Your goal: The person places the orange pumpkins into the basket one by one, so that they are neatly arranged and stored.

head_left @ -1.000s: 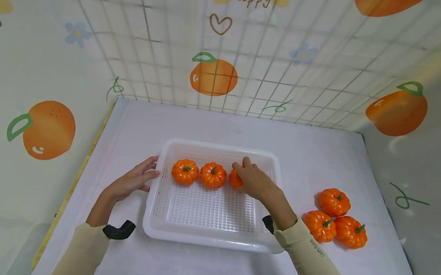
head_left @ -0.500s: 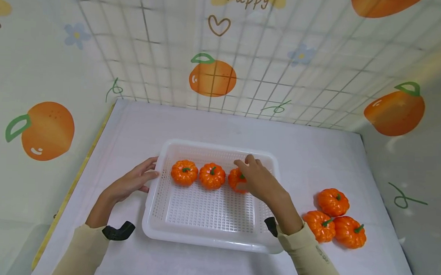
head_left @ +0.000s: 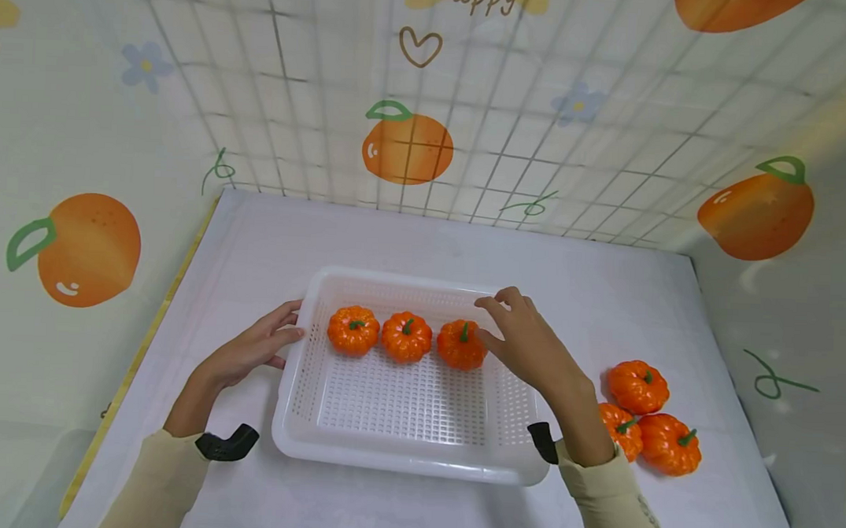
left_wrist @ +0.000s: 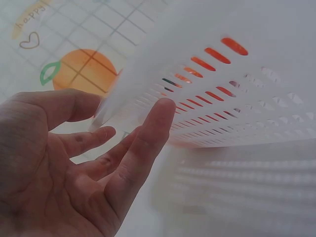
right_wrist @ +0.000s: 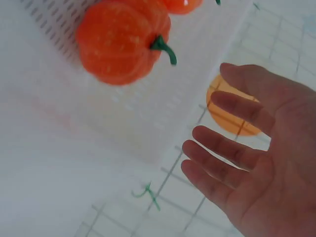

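A white perforated plastic basket (head_left: 414, 470) holds a row of small orange toy pumpkins: a left one (head_left: 352, 331), a middle one (head_left: 406, 338) and a right one (head_left: 460, 345). My left hand (head_left: 249, 349) is at the basket's left side, fingers loosely bent. In the left wrist view its fingertips lie right at the holed wall (left_wrist: 276, 29). Over the basket's right rim is my right hand (head_left: 533, 347), fingers spread and holding nothing. The right wrist view shows this hand (right_wrist: 276, 143) apart from the nearest pumpkin (right_wrist: 116, 44), whose green stem points toward it.
To the right of the basket, three more pumpkins sit grouped on the white tabletop: a back one (head_left: 638, 387), a front-right one (head_left: 670, 445) and one partly behind the right forearm (head_left: 621, 430). Walls printed with oranges (head_left: 408, 149) enclose the table behind and on both sides.
My right hand has let go of the right pumpkin in the basket and moved right, over the rim, uncovering most of that pumpkin. The left hand stays at the basket's left side.
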A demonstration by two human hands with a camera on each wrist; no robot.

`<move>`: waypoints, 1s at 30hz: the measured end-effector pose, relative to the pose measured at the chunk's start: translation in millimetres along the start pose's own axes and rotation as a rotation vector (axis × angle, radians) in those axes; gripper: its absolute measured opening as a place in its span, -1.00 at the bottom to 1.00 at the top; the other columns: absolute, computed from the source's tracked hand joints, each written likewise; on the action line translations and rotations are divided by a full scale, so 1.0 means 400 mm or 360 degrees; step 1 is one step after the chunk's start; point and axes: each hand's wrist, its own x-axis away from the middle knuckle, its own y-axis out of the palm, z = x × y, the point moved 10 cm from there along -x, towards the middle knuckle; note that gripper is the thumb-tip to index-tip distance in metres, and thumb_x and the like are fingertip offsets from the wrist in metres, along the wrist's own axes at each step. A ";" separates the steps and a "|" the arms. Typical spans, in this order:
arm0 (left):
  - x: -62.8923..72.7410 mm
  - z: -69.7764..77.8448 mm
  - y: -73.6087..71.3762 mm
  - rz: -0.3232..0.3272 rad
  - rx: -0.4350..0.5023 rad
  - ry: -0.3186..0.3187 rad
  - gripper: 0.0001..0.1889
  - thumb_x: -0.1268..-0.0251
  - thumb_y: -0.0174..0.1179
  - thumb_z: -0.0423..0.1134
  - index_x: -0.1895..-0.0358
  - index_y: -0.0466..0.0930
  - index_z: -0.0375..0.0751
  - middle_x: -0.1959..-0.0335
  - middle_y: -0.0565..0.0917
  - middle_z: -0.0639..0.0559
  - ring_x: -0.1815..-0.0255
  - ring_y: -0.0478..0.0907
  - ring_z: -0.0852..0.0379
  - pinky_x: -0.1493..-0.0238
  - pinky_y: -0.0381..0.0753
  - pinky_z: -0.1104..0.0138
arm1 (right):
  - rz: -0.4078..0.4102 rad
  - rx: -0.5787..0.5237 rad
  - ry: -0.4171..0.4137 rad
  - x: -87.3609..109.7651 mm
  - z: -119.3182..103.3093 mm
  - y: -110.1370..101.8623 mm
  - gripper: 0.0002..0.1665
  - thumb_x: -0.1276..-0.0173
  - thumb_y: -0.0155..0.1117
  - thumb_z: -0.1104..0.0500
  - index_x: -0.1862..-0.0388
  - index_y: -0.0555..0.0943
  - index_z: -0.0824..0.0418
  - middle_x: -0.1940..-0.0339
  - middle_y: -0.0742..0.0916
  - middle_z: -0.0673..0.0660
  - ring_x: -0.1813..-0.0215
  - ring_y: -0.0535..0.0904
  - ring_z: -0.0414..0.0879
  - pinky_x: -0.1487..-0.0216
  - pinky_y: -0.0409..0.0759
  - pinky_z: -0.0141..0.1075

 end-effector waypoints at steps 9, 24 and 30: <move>0.002 0.002 0.001 -0.0002 -0.0017 0.0004 -0.39 -0.55 -0.01 -0.15 -0.57 0.04 -0.03 -0.36 0.32 -0.31 -0.09 0.55 -0.21 0.08 0.68 0.03 | 0.0073 0.0065 0.0217 0.068 0.096 -0.044 -0.49 -0.37 0.36 0.17 -0.26 0.51 0.22 -0.22 0.46 0.39 -0.19 0.42 0.37 -0.10 0.53 0.26; 0.003 0.003 0.001 -0.0004 -0.0022 0.0001 -0.41 -0.56 -0.02 -0.13 -0.56 0.06 0.03 -0.36 0.34 -0.25 -0.10 0.55 -0.21 0.08 0.67 0.02 | 0.0064 -0.0037 0.0626 0.256 0.292 -0.055 -0.42 -0.38 0.32 0.15 -0.31 0.44 0.32 -0.26 0.35 0.58 -0.18 0.30 0.53 0.03 0.50 0.38; 0.005 0.003 0.001 -0.0004 -0.0026 0.0013 -0.41 -0.56 -0.02 -0.15 -0.56 0.07 0.00 -0.38 0.34 -0.27 -0.10 0.55 -0.21 0.08 0.68 0.01 | 0.0036 -0.0171 0.0667 0.341 0.339 -0.022 -0.38 -0.31 0.40 0.12 -0.26 0.44 0.37 -0.19 0.39 0.55 -0.20 0.28 0.47 -0.05 0.42 0.41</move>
